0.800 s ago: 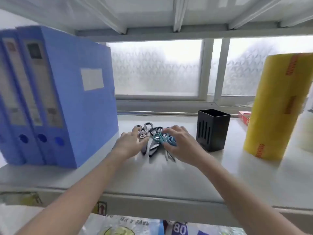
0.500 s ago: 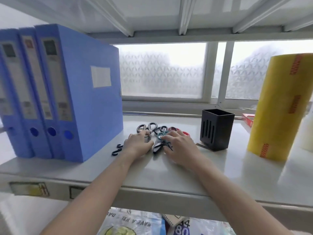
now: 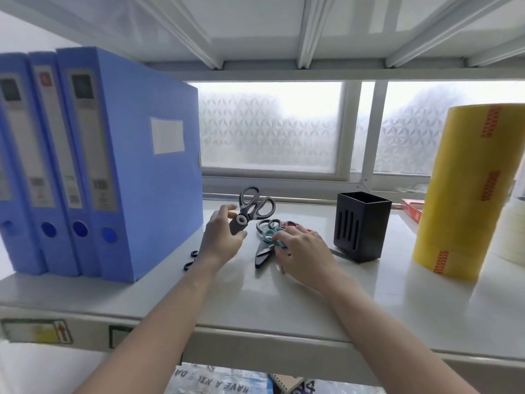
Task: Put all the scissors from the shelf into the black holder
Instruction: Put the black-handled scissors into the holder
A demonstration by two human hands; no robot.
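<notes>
My left hand (image 3: 220,237) holds grey-handled scissors (image 3: 251,209) upright by the blades, handles up, lifted above the shelf (image 3: 255,294). My right hand (image 3: 304,251) rests on a pile of scissors, its fingers closed around teal-handled scissors (image 3: 270,237). A dark sheathed pair (image 3: 262,255) and red-handled scissors (image 3: 289,224) lie in the same pile. The black holder (image 3: 360,226) stands upright and open-topped just right of my right hand; nothing shows above its rim. Small black-handled scissors (image 3: 191,260) lie beside the blue file box.
Three blue file boxes (image 3: 93,155) stand at the left. A tall yellow tape roll (image 3: 466,191) stands at the right, with white rolls (image 3: 511,231) behind it. A red box (image 3: 412,211) lies at the back. A frosted window is behind.
My left hand has lifted the grey-handled scissors off the pile and tipped them upright. My right hand stays on the pile, gripping the teal handles.
</notes>
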